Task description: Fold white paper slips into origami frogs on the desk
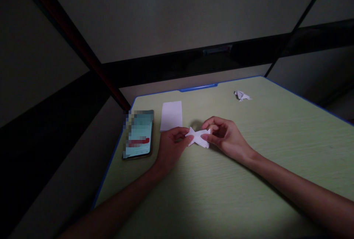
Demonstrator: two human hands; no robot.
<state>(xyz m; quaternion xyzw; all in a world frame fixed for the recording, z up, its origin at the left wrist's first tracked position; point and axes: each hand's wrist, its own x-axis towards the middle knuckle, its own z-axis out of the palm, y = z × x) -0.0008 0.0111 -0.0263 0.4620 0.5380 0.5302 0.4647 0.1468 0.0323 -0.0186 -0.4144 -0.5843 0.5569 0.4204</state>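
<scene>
The folded paper [197,136] is likely light, springy at its creases and easy to tear, so a gentle pinch near either end seems best. The left hand [171,146] and right hand [231,137] each pinch one end, over the table [290,132]. It is white, narrow-waisted, with pointed corners.

Folded white paper [198,137], bow-shaped, pointed corners, pinched between left hand [169,147] and right hand [231,138], finer creases unclear
</scene>
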